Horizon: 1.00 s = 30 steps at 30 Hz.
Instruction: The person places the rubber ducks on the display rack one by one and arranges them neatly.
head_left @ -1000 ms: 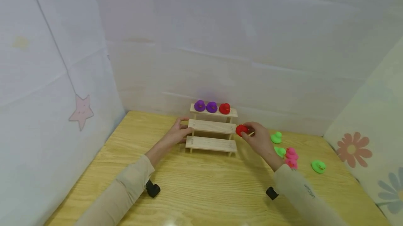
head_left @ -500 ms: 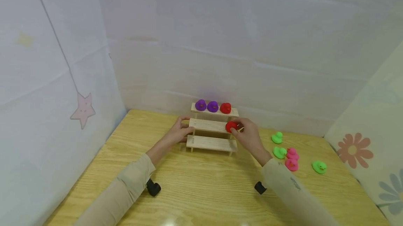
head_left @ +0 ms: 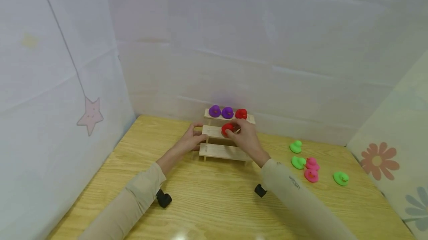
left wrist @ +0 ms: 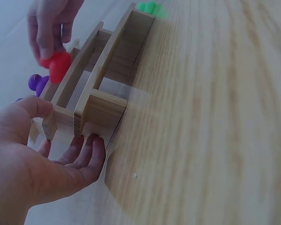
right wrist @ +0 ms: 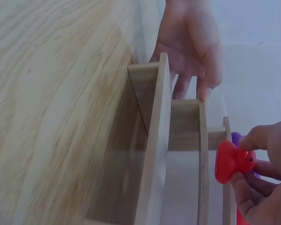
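A three-tier wooden display shelf [head_left: 224, 151] stands at the back of the table. My left hand [head_left: 188, 140] grips its left end, thumb against the middle tier and the other fingers curled around the side. My right hand [head_left: 246, 136] pinches a red rubber duck [head_left: 227, 130] between thumb and fingers over the middle tier. In the right wrist view that duck [right wrist: 230, 161] is tilted in the fingers, apart from the middle board. On the top tier sit two purple ducks [head_left: 215, 111] and another red duck [head_left: 241, 114].
Right of the shelf lie several green ducks [head_left: 298, 162] and two pink ducks [head_left: 311, 175] on the wooden table [head_left: 207, 203]. White cloth [head_left: 200, 46] hangs behind and at the sides. Black wrist-camera parts [head_left: 164, 198] show below the sleeves.
My right hand has carried the red duck leftward, from beside the shelf's right end to over the middle tier. The left hand stays at the shelf's left end.
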### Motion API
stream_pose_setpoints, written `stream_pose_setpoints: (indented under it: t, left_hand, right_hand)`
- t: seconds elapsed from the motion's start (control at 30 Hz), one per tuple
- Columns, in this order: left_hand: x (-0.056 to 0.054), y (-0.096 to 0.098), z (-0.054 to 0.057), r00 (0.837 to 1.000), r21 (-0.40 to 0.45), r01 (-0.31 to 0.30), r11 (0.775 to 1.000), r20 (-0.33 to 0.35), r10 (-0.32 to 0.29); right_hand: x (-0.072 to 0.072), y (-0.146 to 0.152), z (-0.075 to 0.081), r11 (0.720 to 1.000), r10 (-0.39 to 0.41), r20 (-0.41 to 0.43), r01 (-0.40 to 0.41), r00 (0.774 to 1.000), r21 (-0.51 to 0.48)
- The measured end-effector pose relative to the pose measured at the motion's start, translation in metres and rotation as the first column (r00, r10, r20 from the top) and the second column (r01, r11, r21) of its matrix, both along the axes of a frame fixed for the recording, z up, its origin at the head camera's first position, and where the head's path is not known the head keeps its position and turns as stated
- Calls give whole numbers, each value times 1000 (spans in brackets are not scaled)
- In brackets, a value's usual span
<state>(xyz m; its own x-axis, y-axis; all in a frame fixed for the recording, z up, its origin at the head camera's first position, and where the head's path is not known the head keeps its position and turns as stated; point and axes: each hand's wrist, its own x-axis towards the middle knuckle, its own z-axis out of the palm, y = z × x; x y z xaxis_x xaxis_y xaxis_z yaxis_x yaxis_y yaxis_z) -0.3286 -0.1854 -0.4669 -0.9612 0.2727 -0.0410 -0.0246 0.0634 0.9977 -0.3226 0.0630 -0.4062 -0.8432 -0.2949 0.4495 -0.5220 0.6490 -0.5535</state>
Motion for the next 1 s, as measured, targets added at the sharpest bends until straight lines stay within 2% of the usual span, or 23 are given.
stream_pose_setpoints:
  t: [0.3,0.47,0.77,1.0]
  left_hand:
    - [0,4,0,1000,9,19,1000,6,-19]
    - [0,5,-1,1000,11,15,1000,4,-15]
    - [2,5,-1,1000,25,-12,1000,11,11]
    - [3,3,-2,1000,12,-13,1000,13,13]
  right_hand:
    - [-7,-28,5,997,67,33,-66,997,-30]
    - [-8,-38,5,996,84,54,-84,995,8]
    - [-9,-47,5,993,121,64,-121,991,2]
    - [-8,-48,3,993,119,70,-120,990,11]
